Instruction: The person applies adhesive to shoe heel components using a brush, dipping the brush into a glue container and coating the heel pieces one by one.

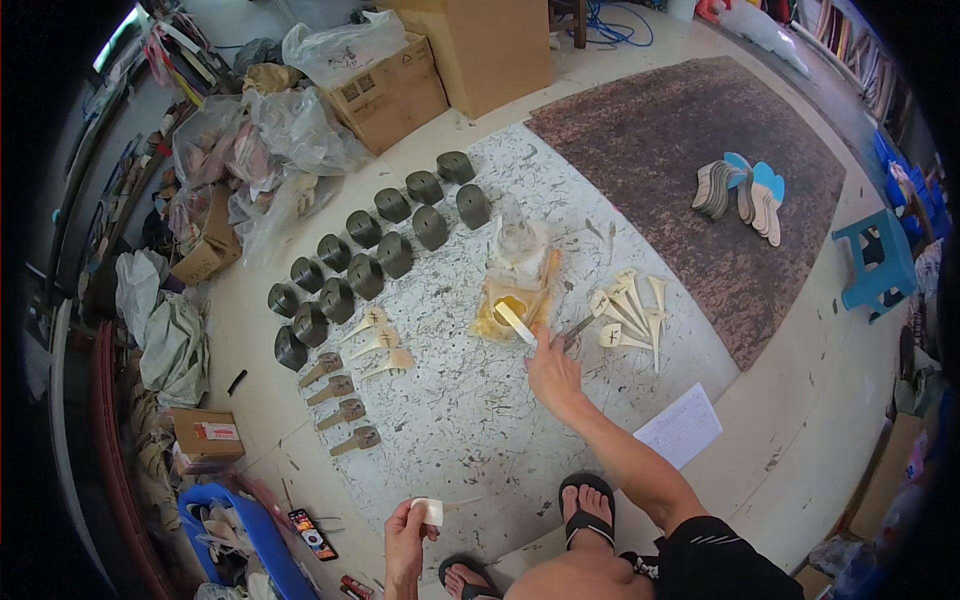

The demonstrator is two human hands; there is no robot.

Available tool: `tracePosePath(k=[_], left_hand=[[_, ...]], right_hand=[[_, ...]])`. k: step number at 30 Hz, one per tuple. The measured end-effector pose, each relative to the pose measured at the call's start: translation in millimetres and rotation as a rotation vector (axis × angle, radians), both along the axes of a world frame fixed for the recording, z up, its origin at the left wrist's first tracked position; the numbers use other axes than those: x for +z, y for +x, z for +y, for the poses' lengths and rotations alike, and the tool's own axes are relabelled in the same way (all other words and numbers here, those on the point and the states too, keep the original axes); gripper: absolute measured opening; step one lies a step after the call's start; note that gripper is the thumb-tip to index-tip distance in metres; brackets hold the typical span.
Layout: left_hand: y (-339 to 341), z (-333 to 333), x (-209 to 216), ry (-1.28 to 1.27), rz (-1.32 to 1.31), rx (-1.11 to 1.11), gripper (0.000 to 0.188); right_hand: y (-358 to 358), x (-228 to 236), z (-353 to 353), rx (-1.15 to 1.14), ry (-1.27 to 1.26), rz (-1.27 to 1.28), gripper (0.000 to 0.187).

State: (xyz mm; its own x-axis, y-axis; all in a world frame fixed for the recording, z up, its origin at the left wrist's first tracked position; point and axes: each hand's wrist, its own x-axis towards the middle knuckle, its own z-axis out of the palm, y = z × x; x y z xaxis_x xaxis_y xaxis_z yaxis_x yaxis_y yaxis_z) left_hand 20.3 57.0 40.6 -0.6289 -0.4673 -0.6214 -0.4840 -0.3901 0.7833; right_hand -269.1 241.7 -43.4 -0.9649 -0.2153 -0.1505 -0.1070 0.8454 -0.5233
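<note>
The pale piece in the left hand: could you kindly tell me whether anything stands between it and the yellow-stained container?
Nothing visible stands between the pale piece in the left hand and the yellow-stained container, though the white tool in the right hand partly covers the container's opening.

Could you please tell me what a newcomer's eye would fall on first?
Probably the two rows of dark domed pieces along the pale board's upper-left edge. Next, the right hand holding a flat white tool at the yellow paste near the board's middle.
</note>
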Motion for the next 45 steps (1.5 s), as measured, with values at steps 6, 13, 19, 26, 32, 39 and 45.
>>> tracePosePath(k=[6, 13, 19, 26, 32, 39, 45], left_hand=[[-35, 20, 10, 0.031, -0.049, -0.136, 0.022], [-76, 30, -16, 0.085, -0.035, -0.230, 0.023], [-82, 42, -49, 0.105, -0.020, -0.196, 0.022], [-82, 51, -75, 0.120, -0.006, -0.133, 0.020], [-67, 31, -79, 0.113, -0.033, -0.078, 0.022], [-67, -22, -52, 0.225, 0.052, 0.234, 0.024], [-81, -61, -14, 0.470, 0.171, 0.232, 0.024]], right_hand=[[18, -9, 11, -0.006, -0.152, 0.096, 0.030], [-3, 4, 20, -0.030, -0.195, 0.135, 0.023], [14, 22, 30, -0.035, -0.421, 0.053, 0.017], [9, -4, 41, -0.003, -0.701, -0.647, 0.022], [12, 15, 34, -0.131, -0.938, -1.216, 0.023], [10, 44, 24, -0.115, -1.020, -1.284, 0.022], [32, 132, 3, 0.559, -0.644, -0.495, 0.019]])
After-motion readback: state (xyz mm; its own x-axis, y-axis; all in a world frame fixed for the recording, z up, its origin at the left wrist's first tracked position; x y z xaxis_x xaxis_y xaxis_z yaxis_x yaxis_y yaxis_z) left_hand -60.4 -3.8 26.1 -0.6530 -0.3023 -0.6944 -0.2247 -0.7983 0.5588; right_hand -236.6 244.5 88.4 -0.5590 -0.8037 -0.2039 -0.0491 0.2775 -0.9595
